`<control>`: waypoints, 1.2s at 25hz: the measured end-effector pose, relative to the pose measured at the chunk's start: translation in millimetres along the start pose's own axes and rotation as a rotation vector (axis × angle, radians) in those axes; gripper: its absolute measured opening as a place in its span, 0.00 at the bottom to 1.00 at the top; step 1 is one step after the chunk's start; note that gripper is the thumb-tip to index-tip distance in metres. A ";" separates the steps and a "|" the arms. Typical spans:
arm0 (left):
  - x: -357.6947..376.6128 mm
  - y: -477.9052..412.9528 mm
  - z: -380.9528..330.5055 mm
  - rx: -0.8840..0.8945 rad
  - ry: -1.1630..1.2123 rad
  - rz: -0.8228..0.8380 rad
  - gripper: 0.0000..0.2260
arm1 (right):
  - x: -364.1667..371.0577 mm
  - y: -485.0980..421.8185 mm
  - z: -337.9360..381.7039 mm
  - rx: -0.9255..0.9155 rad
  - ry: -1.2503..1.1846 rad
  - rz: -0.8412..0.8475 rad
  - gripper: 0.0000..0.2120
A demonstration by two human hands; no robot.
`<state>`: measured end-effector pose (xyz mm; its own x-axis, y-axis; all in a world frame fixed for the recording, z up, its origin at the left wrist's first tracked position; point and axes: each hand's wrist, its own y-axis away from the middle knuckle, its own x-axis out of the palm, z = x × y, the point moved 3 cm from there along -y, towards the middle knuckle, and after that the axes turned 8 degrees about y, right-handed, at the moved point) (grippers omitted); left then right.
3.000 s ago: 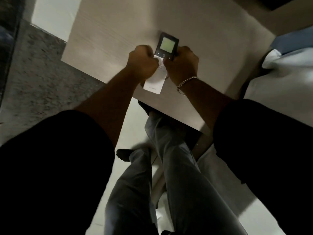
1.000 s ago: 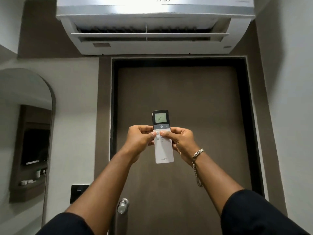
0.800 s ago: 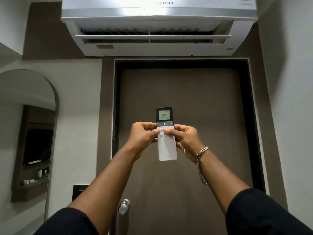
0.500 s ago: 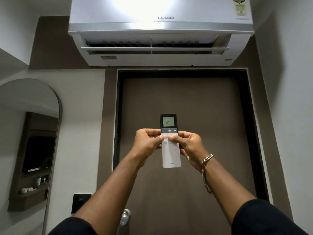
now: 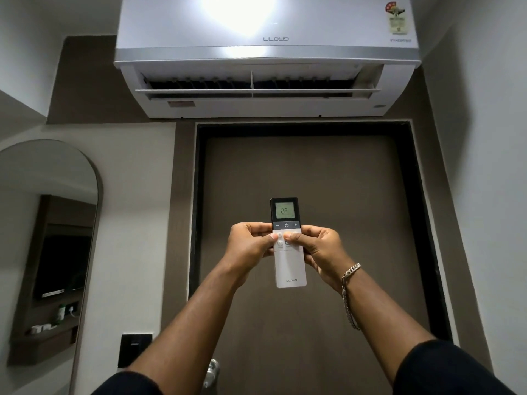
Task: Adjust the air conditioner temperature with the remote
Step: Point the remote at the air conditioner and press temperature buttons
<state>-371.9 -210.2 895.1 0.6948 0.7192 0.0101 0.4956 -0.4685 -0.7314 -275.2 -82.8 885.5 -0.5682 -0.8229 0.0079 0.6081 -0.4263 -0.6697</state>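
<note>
A slim white remote with a black top and a lit screen reading 22 is held upright at arm's length, pointing up at the air conditioner. That white wall unit hangs above the door with its flap open. My left hand grips the remote's left edge, thumb resting on the white button area. My right hand holds the right edge, its thumb on the buttons just below the black strip. A chain bracelet hangs on my right wrist.
A brown door in a black frame fills the wall ahead, its metal handle low down. An arched mirror is on the left wall, a black switch plate beside it. A plain white wall runs along the right.
Three seconds ago the remote was being picked up from a table; it has since been raised toward the air conditioner. The screen went from 24 to 22. The view tilted upward.
</note>
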 end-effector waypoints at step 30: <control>-3.9 -11.7 -9.3 0.042 -0.061 -0.082 0.10 | 6.2 -14.0 8.6 0.052 -0.047 -0.074 0.05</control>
<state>-375.5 -212.2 910.0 0.6193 0.7846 0.0306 0.5265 -0.3860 -0.7575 -282.5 -85.2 901.3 -0.5870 -0.8044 0.0913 0.5942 -0.5047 -0.6263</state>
